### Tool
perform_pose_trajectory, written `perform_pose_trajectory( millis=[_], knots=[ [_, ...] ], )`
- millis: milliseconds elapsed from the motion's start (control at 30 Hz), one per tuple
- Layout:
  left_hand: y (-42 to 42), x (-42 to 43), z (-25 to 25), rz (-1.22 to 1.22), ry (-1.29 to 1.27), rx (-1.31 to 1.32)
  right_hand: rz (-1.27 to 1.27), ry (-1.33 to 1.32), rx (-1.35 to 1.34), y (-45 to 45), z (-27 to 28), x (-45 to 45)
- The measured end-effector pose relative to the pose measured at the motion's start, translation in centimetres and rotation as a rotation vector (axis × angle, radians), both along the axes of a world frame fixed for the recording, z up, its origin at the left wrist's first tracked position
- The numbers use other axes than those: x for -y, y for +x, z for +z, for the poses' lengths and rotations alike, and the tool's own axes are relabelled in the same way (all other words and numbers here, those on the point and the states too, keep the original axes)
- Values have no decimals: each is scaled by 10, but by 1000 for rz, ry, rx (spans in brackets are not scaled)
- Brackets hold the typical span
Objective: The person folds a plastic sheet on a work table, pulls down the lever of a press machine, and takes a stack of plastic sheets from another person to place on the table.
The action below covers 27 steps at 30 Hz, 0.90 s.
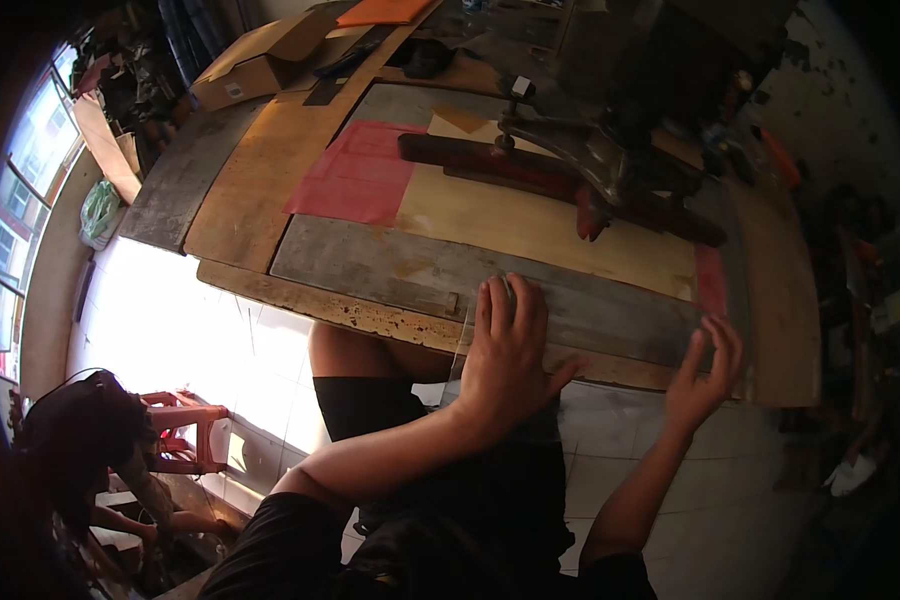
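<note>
My left hand (pixel 507 345) lies over the front edge of the workbench with its fingers stretched out and its thumb spread to the right. What looks like a clear sheet (pixel 463 345) shows faintly beside and under it; its full outline cannot be made out. To the right, my right hand (pixel 708 372) is at the same front edge, its fingers bent and its thumb apart from them. I see nothing held in it. Just beyond both hands lies a grey board (pixel 370 262), with a cream sheet (pixel 530 220) and a red sheet (pixel 362 172) on it.
A dark red bar (pixel 490 165) on a metal arm (pixel 570 150) crosses above the cream sheet. An open cardboard box (pixel 260 60) stands at the back left. At lower left, a person (pixel 90 450) is near a red stool (pixel 195 430). A green plastic bag (pixel 98 212) sits by the window.
</note>
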<state>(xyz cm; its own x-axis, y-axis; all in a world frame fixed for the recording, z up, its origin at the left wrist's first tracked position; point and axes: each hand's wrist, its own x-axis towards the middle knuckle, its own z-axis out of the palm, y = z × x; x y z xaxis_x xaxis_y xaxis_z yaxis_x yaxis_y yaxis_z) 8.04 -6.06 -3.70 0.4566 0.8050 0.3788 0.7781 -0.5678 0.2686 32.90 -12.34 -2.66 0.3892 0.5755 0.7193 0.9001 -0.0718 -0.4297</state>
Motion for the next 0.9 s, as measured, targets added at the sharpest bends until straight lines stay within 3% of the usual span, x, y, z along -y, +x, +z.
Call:
perform_pose_trajectory(
  millis=[167, 233, 900],
  knots=[
    [0, 0, 2, -10, -39, -38, 194, -178, 218, -67, 3, 4],
    [-2, 2, -2, 1, 8, -27, 310, -585, 279, -79, -12, -5],
    [-12, 0, -1, -78, -90, -66, 134, -569, 185, -16, -17, 18]
  ],
)
